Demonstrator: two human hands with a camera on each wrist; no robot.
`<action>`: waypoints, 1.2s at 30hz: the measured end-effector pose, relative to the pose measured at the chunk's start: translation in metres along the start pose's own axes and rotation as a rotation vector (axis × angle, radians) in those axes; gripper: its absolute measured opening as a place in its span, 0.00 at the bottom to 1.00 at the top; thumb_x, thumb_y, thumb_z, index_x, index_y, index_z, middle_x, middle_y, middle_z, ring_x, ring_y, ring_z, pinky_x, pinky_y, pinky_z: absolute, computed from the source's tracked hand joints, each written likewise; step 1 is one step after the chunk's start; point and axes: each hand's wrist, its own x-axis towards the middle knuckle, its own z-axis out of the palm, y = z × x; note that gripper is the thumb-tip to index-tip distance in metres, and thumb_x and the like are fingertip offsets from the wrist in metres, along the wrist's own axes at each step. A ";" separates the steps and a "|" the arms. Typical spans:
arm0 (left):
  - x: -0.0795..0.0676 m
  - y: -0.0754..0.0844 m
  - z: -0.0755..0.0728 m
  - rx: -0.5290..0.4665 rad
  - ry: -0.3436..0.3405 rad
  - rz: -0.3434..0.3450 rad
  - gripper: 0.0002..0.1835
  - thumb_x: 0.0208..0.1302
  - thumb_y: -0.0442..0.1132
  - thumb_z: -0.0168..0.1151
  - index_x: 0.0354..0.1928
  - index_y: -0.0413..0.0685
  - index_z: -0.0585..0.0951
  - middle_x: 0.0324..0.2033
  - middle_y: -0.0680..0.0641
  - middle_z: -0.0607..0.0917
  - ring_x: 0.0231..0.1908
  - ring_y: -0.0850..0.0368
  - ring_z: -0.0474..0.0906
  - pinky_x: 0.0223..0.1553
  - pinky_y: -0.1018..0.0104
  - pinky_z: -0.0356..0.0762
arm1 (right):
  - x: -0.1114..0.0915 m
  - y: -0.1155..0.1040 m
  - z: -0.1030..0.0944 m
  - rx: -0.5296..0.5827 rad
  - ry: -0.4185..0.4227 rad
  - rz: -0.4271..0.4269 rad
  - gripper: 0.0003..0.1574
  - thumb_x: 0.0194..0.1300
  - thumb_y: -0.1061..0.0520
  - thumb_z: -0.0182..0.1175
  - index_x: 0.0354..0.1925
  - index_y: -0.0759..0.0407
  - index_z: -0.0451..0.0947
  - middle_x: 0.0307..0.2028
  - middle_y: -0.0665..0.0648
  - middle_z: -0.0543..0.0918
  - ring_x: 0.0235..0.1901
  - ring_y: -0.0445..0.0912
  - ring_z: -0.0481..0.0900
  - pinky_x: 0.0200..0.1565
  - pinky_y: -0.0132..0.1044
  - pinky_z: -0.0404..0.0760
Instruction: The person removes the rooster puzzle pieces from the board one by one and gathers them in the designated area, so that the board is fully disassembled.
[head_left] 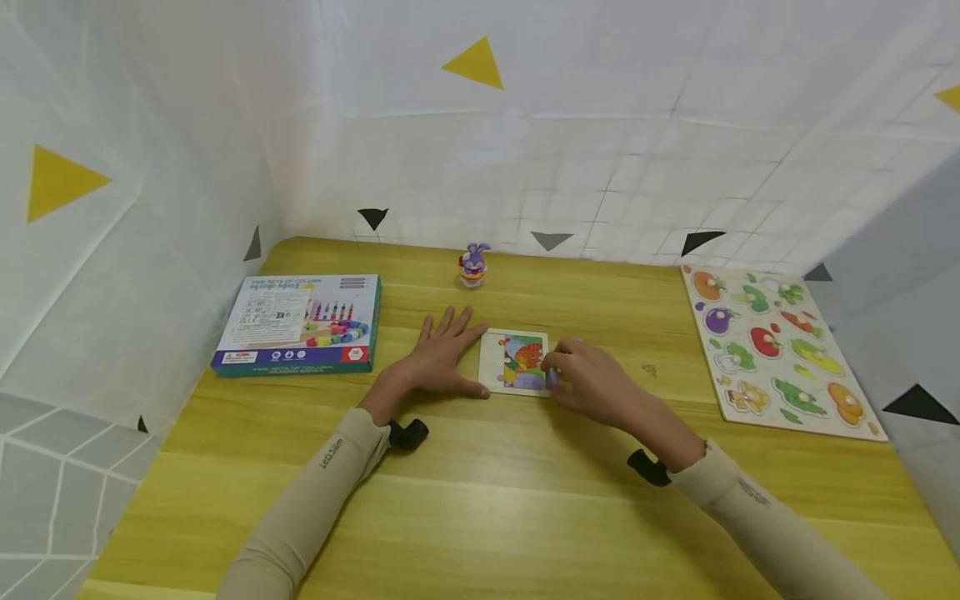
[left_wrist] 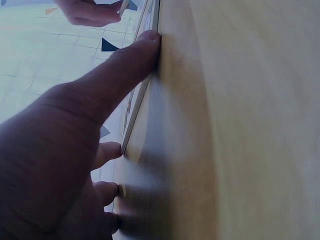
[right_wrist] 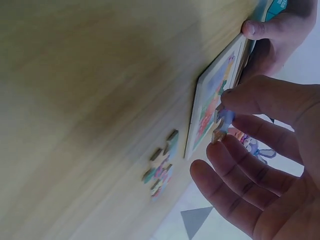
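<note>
A small wooden jigsaw tray (head_left: pixel 491 354) with a colourful, partly filled picture lies mid-table. My left hand (head_left: pixel 444 358) is spread flat at its left side, thumb and forefinger touching the tray's edge. Over the tray's right edge, my right hand (head_left: pixel 592 382) pinches a puzzle piece (right_wrist: pixel 223 122) between thumb and fingers; it looks light purple and is held tilted, off the tray. On the table beside the tray lies a loose puzzle piece (right_wrist: pixel 161 165), seen in the right wrist view; in the head view I cannot make it out.
A boxed bead toy (head_left: pixel 300 323) lies at the left. Behind the tray stands a purple rabbit figurine (head_left: pixel 472 265). A vegetable puzzle board (head_left: pixel 780 354) lies at the right edge. White cloth walls (head_left: pixel 570 150) enclose the table's back and sides.
</note>
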 end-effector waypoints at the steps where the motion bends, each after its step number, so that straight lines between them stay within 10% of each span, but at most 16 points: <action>1: 0.000 0.000 0.000 0.000 0.000 -0.002 0.60 0.51 0.71 0.69 0.80 0.57 0.51 0.79 0.42 0.38 0.76 0.39 0.26 0.69 0.37 0.22 | -0.002 0.001 0.000 0.003 0.004 -0.002 0.14 0.55 0.60 0.74 0.41 0.60 0.85 0.37 0.54 0.79 0.33 0.44 0.75 0.33 0.39 0.77; 36: 0.002 -0.003 0.000 -0.003 -0.006 0.010 0.61 0.50 0.72 0.69 0.80 0.57 0.51 0.79 0.41 0.38 0.76 0.39 0.26 0.70 0.38 0.21 | -0.029 0.012 0.004 0.016 -0.042 0.064 0.15 0.51 0.64 0.75 0.39 0.59 0.84 0.37 0.54 0.79 0.32 0.45 0.76 0.34 0.42 0.79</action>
